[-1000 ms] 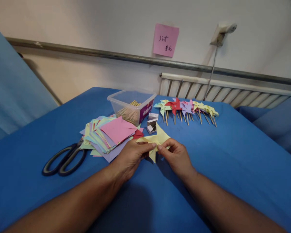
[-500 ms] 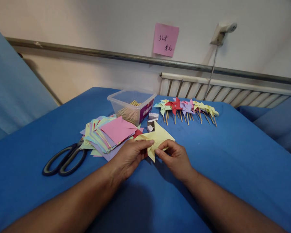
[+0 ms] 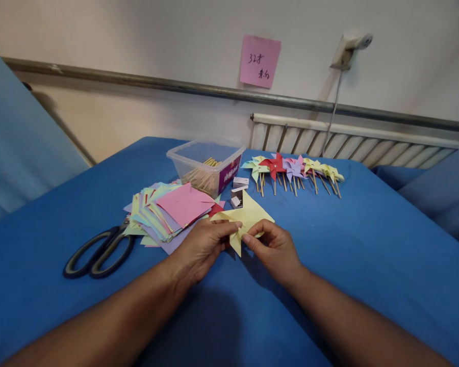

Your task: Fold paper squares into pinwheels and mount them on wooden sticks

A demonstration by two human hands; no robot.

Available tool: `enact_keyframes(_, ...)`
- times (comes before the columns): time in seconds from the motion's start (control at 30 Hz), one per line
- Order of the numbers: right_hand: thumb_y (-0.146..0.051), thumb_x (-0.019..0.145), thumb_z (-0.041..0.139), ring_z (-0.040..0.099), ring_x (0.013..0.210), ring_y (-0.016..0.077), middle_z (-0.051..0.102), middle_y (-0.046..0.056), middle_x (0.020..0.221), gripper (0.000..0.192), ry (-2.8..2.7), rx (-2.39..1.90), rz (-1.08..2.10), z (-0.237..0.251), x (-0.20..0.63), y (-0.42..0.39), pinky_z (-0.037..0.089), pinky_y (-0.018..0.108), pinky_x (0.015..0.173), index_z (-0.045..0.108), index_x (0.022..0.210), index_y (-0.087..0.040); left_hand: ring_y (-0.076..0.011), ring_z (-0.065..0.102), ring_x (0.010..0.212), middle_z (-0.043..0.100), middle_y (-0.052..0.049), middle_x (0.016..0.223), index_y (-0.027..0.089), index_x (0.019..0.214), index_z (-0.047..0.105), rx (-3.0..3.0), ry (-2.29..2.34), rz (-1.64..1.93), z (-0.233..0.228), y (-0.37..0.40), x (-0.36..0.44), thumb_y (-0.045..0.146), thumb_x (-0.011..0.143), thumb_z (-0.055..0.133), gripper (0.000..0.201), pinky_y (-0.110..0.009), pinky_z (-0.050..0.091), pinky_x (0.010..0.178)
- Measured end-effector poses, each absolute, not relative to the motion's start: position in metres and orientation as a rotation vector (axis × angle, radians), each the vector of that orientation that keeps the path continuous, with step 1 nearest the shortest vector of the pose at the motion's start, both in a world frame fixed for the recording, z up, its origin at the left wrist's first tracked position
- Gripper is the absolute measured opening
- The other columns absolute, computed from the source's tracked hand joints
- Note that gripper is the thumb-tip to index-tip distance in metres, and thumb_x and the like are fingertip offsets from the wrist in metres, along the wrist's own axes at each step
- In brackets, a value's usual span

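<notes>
A yellow paper pinwheel, its corners folded toward the middle, is held above the blue cloth between both hands. My left hand grips it from the left, thumb pressed near its centre. My right hand pinches its lower right part between thumb and fingers. No stick shows on this pinwheel; its underside is hidden. Just behind it stands a small open box with something dark inside, too small to make out. Left of my hands lies a pile of coloured paper squares, a pink one on top.
Scissors with dark handles lie at the left, blades under the paper. A clear plastic tub holds wooden sticks. Another small box sits beside it. Finished pinwheels on sticks lie at the back right, before a radiator.
Both hands keep their grip on the yellow pinwheel, with only a very slight shift of the fingers. The whole view has moved a little.
</notes>
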State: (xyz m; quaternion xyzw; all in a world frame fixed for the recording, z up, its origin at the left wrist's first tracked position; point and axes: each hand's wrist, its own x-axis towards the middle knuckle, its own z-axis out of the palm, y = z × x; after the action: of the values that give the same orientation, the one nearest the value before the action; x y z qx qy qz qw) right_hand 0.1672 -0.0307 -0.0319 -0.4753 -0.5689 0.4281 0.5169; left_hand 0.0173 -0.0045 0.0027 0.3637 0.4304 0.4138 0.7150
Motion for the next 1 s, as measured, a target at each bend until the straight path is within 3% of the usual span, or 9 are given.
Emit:
enact_keyframes(0.27, -0.039, 0.073, 0.070, 0.031, 0.043, 0.0061, 0.049, -0.006, 0.051, 0.025, -1.181, -1.178, 1.159, -0.0297, 0.1669, -0.0283, 0.024, 0.020, 0.042, 0.057, 0.067, -0.018, -0.0186, 0.063, 0.070, 0.067, -0.006, 0.072, 0.013, 0.080, 0.069, 0.826, 0.952, 0.906, -0.0035, -0.0046, 0.0162, 0.025, 0.062, 0.080, 0.024, -0.033, 0.048, 0.073)
enact_keyframes(0.43, -0.040, 0.073, 0.070, 0.036, 0.044, 0.0061, 0.058, -0.002, 0.056, 0.028, -1.155, -1.172, 1.175, -0.0286, 0.1678, -0.0266, 0.027, 0.020, 0.042, 0.057, 0.066, -0.017, -0.0181, 0.061, 0.065, 0.063, -0.004, 0.062, 0.013, 0.073, 0.068, 0.858, 0.979, 0.897, -0.0041, -0.0049, 0.0165, 0.028, 0.060, 0.081, 0.023, -0.032, 0.047, 0.067)
enact_keyframes(0.6, -0.042, 0.073, 0.070, 0.031, 0.041, 0.0052, 0.053, -0.005, 0.050, 0.029, -1.153, -1.204, 1.146, -0.0271, 0.1661, -0.0280, 0.023, 0.020, 0.040, 0.057, 0.066, -0.017, -0.0172, 0.060, 0.064, 0.063, -0.004, 0.062, 0.013, 0.072, 0.068, 0.854, 0.963, 0.899, -0.0032, -0.0053, 0.0170, 0.028, 0.061, 0.081, 0.023, -0.031, 0.046, 0.066)
enact_keyframes(1.0, -0.039, 0.075, 0.068, 0.040, 0.046, 0.0074, 0.061, -0.001, 0.058, 0.025, -1.185, -1.220, 1.111, -0.0304, 0.1654, -0.0266, 0.031, 0.021, 0.044, 0.057, 0.067, -0.017, -0.0193, 0.062, 0.069, 0.064, -0.004, 0.065, 0.013, 0.076, 0.067, 0.840, 0.978, 0.901, -0.0049, -0.0053, 0.0189, 0.027, 0.061, 0.081, 0.025, -0.032, 0.047, 0.068)
